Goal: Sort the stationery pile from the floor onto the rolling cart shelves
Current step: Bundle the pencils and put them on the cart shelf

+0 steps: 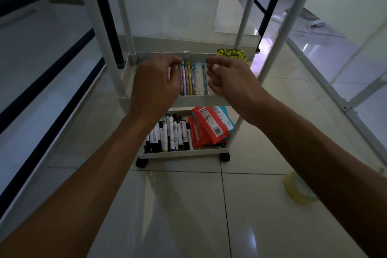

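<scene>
Hovering both hands over the middle shelf (125,73) of the rolling cart (247,16), centre of frame. Left hand (155,84) has fingers curled down over the left end of the shelf; can't tell if it's pinching anything, the fingertips are hidden behind the knuckles. Right hand (228,77) is loosely curled, thumb and fingers drawn in near the right end of the pencil row; something pale shows at the fingertips, but I can't tell whether it's a held item or just a nail.

Between my hands: a row of patterned pencils (187,78) lying parallel in the middle shelf. A yellow-and-black speckled item (232,54) sits at the shelf's far right corner.

Bottom shelf (182,154), lower centre: a batch of black-and-white markers (169,134) on the left, a stack of red and teal packets (209,125) on the right. Grouped by type, so sorting looks mostly done.

Left on the floor (178,205) as far as I can see: one roll of clear tape (299,188), lower right of frame, well apart from the cart. No other pile in view. My read: tape is the last pickup, once I finish squaring up the pencils.
</scene>
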